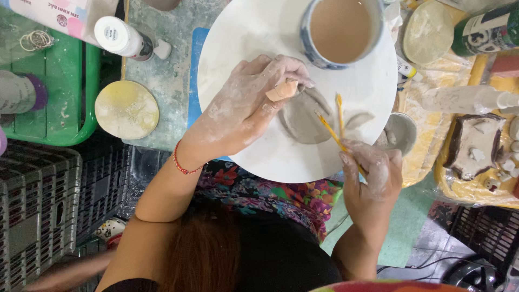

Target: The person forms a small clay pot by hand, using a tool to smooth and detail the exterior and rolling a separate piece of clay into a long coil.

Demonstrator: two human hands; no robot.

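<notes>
A flat, roughly oval slab of wet grey clay (303, 116) lies on the round white board (243, 146), just below a blue-patterned cup (339, 33) filled with beige slip. Its surface looks smooth and damp, with a smaller smear of clay (359, 119) beside it. The left hand (246, 105), coated in pale clay, pinches a small orange sponge (281, 91) against the slab's upper edge. The right hand (370, 176) grips two thin yellow tools (335, 127) whose tips point onto the clay.
</notes>
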